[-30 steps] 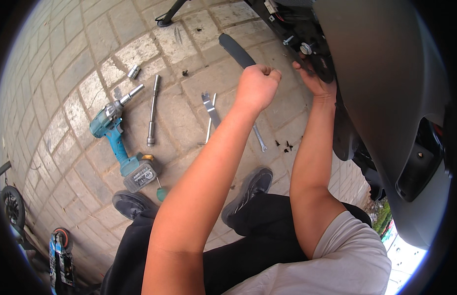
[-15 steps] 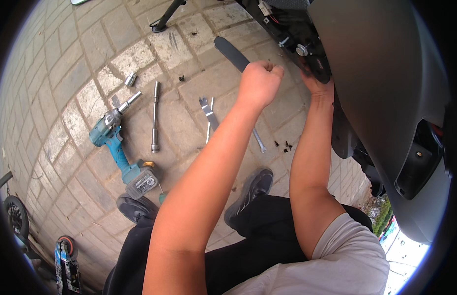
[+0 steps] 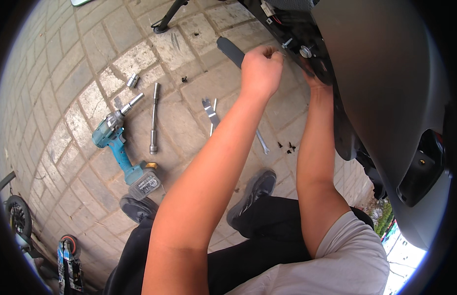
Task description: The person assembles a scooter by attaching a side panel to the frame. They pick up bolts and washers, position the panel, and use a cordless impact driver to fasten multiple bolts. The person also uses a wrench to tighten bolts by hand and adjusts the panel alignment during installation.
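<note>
My left hand (image 3: 263,71) is closed in a pinch beside the dark frame of a vehicle (image 3: 272,25). What its fingertips hold, if anything, cannot be made out. Just past them, a small bolt (image 3: 287,43) and a larger flanged bolt (image 3: 305,51) stick out of the frame. My right hand (image 3: 314,78) reaches in under the frame beside a large dark grey body panel (image 3: 381,73); its fingers are hidden. A flat dark strip (image 3: 230,50) lies on the paving, partly behind my left hand.
On the paving lie a teal cordless impact wrench (image 3: 117,145), a loose socket (image 3: 133,80), a long socket extension (image 3: 154,118), a forked pry tool (image 3: 210,112), a wrench (image 3: 263,142) and several dark screws (image 3: 291,146). A kickstand (image 3: 169,17) stands at the far side.
My left hand has moved slightly farther away, up toward the bolts on the frame. My right hand stays under the frame, slightly more hidden. The whole view has shifted a little.
</note>
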`<state>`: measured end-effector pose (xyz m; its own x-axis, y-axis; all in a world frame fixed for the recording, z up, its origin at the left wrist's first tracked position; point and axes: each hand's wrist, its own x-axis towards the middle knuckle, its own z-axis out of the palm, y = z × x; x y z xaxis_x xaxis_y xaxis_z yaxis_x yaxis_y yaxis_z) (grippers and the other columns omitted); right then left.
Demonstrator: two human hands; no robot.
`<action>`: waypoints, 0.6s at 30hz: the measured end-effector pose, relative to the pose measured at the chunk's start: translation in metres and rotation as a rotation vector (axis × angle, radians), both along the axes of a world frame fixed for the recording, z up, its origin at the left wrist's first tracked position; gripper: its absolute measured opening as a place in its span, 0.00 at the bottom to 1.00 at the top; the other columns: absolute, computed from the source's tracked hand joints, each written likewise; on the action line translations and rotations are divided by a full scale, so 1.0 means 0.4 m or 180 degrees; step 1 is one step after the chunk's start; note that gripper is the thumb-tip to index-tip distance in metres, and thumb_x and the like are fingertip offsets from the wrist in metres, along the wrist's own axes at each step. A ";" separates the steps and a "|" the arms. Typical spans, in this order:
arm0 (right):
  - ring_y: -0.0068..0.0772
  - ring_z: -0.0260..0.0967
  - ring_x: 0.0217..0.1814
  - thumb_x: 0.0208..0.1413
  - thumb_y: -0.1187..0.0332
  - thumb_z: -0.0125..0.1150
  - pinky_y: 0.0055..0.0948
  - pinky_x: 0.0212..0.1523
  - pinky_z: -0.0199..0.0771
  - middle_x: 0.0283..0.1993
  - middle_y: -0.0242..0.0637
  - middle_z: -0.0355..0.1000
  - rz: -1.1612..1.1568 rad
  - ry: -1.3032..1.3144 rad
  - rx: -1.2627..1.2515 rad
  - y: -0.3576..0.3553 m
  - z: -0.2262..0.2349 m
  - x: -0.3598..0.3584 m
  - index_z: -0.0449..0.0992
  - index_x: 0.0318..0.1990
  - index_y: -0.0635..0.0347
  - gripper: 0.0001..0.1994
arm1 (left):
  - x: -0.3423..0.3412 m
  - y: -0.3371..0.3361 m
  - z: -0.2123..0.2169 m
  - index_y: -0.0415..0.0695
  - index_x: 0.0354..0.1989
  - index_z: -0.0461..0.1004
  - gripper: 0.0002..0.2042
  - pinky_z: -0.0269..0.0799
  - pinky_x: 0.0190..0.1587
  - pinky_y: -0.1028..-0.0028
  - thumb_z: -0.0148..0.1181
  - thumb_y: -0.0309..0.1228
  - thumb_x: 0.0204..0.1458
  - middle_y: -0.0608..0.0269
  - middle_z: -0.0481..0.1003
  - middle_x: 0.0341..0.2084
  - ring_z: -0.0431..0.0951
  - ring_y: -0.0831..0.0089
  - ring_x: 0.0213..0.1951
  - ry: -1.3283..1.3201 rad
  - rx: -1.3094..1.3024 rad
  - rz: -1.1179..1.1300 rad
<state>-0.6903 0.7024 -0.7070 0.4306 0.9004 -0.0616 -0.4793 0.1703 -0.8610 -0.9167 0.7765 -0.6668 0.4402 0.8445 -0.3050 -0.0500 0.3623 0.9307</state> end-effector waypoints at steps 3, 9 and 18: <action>0.35 0.69 0.55 0.57 0.53 0.58 0.34 0.50 0.74 0.56 0.35 0.70 0.0518 -0.0385 0.0692 -0.004 -0.027 0.019 0.70 0.56 0.53 0.22 | 0.013 0.015 0.007 0.32 0.42 0.78 0.15 0.73 0.45 0.67 0.56 0.31 0.51 0.45 0.80 0.35 0.80 0.56 0.40 -0.0032 -0.0003 -0.0052; 0.36 0.55 0.69 0.56 0.52 0.61 0.32 0.66 0.58 0.65 0.38 0.63 -0.1259 -0.3794 -0.0544 -0.025 -0.054 0.001 0.65 0.63 0.56 0.30 | 0.001 0.029 0.017 0.31 0.50 0.74 0.18 0.70 0.50 0.70 0.56 0.32 0.56 0.50 0.78 0.43 0.77 0.64 0.45 -0.0025 -0.0155 -0.0458; 0.38 0.56 0.68 0.57 0.53 0.58 0.35 0.65 0.59 0.64 0.39 0.63 -0.1561 -0.3950 -0.0873 -0.036 -0.055 0.020 0.66 0.62 0.57 0.28 | 0.024 0.029 0.022 0.31 0.41 0.77 0.14 0.73 0.43 0.65 0.57 0.30 0.53 0.43 0.79 0.33 0.80 0.54 0.38 -0.0052 0.0045 -0.0189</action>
